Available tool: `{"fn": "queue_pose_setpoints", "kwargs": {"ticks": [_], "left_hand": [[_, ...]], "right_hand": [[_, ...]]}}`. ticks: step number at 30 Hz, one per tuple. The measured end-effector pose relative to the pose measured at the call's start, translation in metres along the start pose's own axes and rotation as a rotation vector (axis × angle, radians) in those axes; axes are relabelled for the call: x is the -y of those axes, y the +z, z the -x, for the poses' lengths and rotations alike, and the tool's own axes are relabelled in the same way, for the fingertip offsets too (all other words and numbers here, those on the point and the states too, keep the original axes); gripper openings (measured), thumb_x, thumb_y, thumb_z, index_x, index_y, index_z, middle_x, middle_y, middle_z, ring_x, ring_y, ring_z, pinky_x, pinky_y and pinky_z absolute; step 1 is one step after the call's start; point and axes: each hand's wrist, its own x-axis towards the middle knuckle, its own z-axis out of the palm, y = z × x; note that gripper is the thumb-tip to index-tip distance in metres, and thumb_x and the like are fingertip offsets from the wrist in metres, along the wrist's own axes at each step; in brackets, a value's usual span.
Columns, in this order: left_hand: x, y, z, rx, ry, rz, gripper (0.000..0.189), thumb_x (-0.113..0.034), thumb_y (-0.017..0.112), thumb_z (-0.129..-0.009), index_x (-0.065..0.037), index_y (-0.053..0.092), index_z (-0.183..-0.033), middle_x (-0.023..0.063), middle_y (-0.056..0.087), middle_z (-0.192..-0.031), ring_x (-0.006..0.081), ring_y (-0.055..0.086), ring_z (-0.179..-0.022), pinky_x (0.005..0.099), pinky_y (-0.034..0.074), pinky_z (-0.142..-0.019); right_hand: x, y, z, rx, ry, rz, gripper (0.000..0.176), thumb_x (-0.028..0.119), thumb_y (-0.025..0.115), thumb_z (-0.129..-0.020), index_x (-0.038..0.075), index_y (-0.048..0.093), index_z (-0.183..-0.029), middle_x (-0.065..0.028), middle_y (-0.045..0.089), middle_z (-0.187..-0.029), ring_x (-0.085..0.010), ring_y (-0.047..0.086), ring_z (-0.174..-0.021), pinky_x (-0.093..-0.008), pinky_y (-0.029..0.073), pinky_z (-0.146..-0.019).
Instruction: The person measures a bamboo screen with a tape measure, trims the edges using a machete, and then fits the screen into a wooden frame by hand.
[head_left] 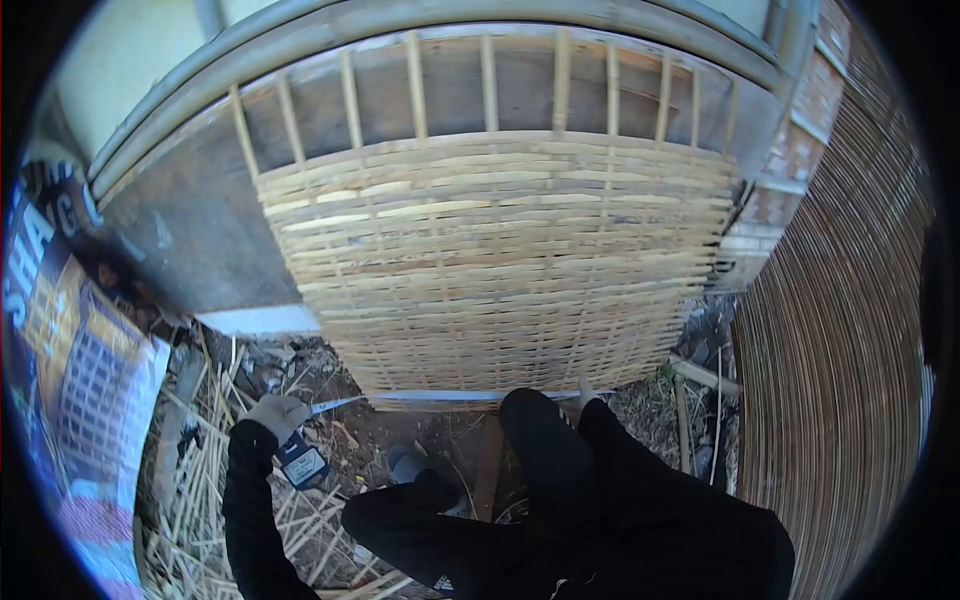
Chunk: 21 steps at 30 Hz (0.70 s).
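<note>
Closest in, the person's bent legs (560, 500) in black trousers fill the bottom of the view, one knee raised in front of the work. To the left, a black sleeve leads up to the left hand (273, 415), which wears a pale glove and is closed tight around a knife (336, 404); its thin blade points right, toward the lower edge of the woven bamboo panel (500, 260). A blue-and-white object (303, 463) sits just below that hand (what it is cannot be told). The right hand (585, 390) shows only as a sliver of pale fingers past the raised knee, at the panel's bottom edge, and whether it grasps anything cannot be told. Loose bamboo strips (195, 490) lie scattered over the dirt on the left, beside a printed sack (85, 370). The panel stands just beyond the knees, its upper part unwoven, with bare upright slats (415, 85) rising against a dark wooden board (190, 230). A ribbed reed mat (850, 330) curves up the right side, with a brick wall (800, 150) behind it.
</note>
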Motion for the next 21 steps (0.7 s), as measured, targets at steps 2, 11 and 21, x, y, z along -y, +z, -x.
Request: {"fn": "queue_pose_setpoints", "kwargs": {"ticks": [2, 11, 21], "left_hand": [[-0.014, -0.014, -0.001, 0.028, 0.067, -0.025, 0.031, -0.035, 0.061, -0.094, -0.006, 0.071, -0.09, 0.0037, 0.063, -0.066, 0.0142, 0.059, -0.059, 0.0313, 0.047, -0.056], [-0.153, -0.074, 0.051, 0.269, -0.174, -0.147, 0.033, -0.035, 0.058, -0.091, -0.005, 0.072, -0.092, 0.0027, 0.066, -0.068, 0.0128, 0.061, -0.056, 0.0282, 0.049, -0.053], [-0.164, -0.089, 0.102, 0.376, -0.383, -0.134, 0.037, -0.039, 0.059, -0.095, -0.005, 0.073, -0.099, 0.0017, 0.063, -0.072, 0.0108, 0.056, -0.054, 0.0267, 0.048, -0.051]], "right_hand": [[-0.002, 0.079, 0.1, -0.181, -0.11, -0.022, 0.099, 0.078, 0.044, -0.087, 0.001, 0.03, -0.147, -0.0262, 0.042, -0.144, -0.0417, 0.047, -0.128, -0.0494, 0.039, -0.104], [0.001, 0.062, 0.068, -0.14, -0.286, -0.453, 0.054, 0.049, 0.048, -0.098, 0.001, 0.046, -0.122, -0.0172, 0.056, -0.105, -0.0317, 0.059, -0.092, -0.0452, 0.049, -0.083], [0.085, -0.064, 0.135, -0.31, -0.587, -1.128, 0.018, 0.021, 0.047, -0.102, 0.007, 0.057, -0.104, -0.0008, 0.057, -0.073, -0.0169, 0.055, -0.056, -0.0348, 0.055, -0.057]]}}
